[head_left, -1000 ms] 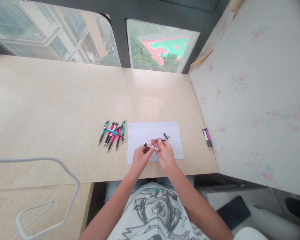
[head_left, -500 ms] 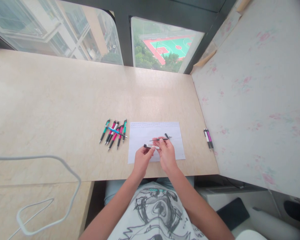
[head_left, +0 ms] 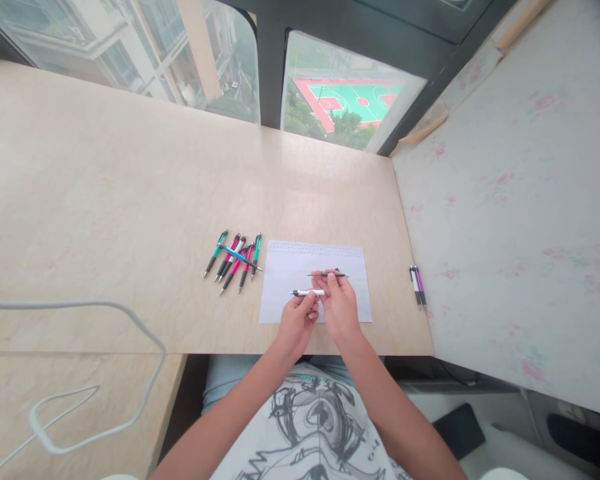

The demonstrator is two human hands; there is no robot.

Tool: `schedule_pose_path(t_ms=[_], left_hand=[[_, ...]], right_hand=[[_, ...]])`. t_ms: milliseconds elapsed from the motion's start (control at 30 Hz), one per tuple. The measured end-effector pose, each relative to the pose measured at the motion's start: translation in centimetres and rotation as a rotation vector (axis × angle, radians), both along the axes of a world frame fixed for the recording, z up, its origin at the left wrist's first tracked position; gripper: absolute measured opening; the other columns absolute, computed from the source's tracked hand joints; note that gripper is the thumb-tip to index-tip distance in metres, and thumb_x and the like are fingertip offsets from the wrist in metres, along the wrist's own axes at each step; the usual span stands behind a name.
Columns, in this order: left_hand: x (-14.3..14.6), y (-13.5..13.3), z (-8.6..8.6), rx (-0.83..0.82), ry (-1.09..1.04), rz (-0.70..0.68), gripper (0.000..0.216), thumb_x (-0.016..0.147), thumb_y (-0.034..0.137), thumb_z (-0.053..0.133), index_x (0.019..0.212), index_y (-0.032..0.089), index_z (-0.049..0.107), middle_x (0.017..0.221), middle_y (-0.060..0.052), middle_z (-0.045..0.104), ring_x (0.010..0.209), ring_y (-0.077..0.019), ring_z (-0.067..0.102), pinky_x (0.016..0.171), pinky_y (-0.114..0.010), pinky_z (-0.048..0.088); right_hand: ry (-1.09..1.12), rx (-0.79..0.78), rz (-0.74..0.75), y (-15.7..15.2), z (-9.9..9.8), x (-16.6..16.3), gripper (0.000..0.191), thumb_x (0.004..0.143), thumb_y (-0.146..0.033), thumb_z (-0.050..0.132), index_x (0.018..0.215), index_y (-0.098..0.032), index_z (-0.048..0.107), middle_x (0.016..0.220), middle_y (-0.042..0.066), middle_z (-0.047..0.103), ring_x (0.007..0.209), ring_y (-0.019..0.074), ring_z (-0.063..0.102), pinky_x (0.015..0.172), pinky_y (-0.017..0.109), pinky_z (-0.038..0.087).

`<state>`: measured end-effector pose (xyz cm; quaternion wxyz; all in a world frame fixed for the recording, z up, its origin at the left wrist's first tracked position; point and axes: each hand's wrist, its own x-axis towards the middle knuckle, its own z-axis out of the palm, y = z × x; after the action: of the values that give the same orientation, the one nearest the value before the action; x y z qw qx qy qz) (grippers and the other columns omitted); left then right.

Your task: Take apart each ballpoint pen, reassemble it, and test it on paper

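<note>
My left hand (head_left: 297,325) pinches the white upper barrel of a pen (head_left: 307,293), its black clip end pointing left. Close beside it, my right hand (head_left: 341,308) holds a thin dark pen refill (head_left: 324,275) between thumb and fingers, roughly level and a little farther from me than the barrel. Both hands are over a sheet of white paper (head_left: 283,283) with rows of handwriting along its far edge. Behind the right fingers, a small black pen part is mostly hidden on the paper.
Left of the paper lies a loose pile of several pens (head_left: 235,261) in green, pink, white and blue. Two pens (head_left: 417,287), white and purple, lie near the papered wall (head_left: 505,233). A white cable (head_left: 145,327) loops over the desk's left front.
The view has shifted slightly. My right hand has turned the refill nearly level and covers more of the black part on the paper. The left hand still holds the barrel.
</note>
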<state>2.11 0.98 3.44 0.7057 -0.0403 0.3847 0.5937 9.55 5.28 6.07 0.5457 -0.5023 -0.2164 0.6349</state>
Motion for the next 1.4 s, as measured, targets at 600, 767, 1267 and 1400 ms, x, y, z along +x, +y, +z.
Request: schedule_pose_path(t_ms=[600,767,1267,1400], left_hand=[[-2.3,1.0,0.3,-0.005,-0.143,0.077,0.023,0.071,0.022,0.081,0.089,0.014,0.069,0.084,-0.002,0.066,0.063,-0.0053,0.055,0.051,-0.015,0.042],[-1.9,0.7,0.3,-0.004,-0.064,0.042,0.025,0.071,0.025,0.082,0.091,0.014,0.070,0.088,-0.003,0.068,0.064,-0.0058,0.056,0.053,-0.016,0.044],[-1.2,0.3,1.0,0.011,0.034,0.013,0.030,0.069,0.029,0.083,0.092,0.014,0.071,0.084,-0.003,0.067,0.065,-0.0055,0.057,0.057,-0.017,0.043],[-1.2,0.3,1.5,0.050,0.065,0.002,0.030,0.071,0.030,0.081,0.094,0.015,0.071,0.087,-0.003,0.067,0.066,-0.0055,0.057,0.058,-0.018,0.043]], right_hand=[[-0.151,0.132,0.037,-1.1,1.4,2.5,0.021,0.086,-0.039,0.067,0.092,-0.019,0.063,0.093,0.005,0.071,0.098,0.0205,0.068,0.099,0.046,0.049],[-0.211,0.164,0.073,-1.3,1.1,2.3,0.022,0.086,-0.040,0.066,0.093,-0.019,0.063,0.094,0.005,0.071,0.097,0.0203,0.068,0.097,0.046,0.051],[-0.276,0.101,0.159,-1.9,0.9,2.3,0.023,0.085,-0.041,0.065,0.093,-0.020,0.069,0.101,0.005,0.070,0.095,0.0191,0.064,0.083,0.034,0.053],[-0.342,0.134,0.168,-2.0,1.4,2.5,0.022,0.086,-0.040,0.064,0.093,-0.020,0.071,0.101,0.005,0.070,0.094,0.0186,0.063,0.078,0.031,0.052]])
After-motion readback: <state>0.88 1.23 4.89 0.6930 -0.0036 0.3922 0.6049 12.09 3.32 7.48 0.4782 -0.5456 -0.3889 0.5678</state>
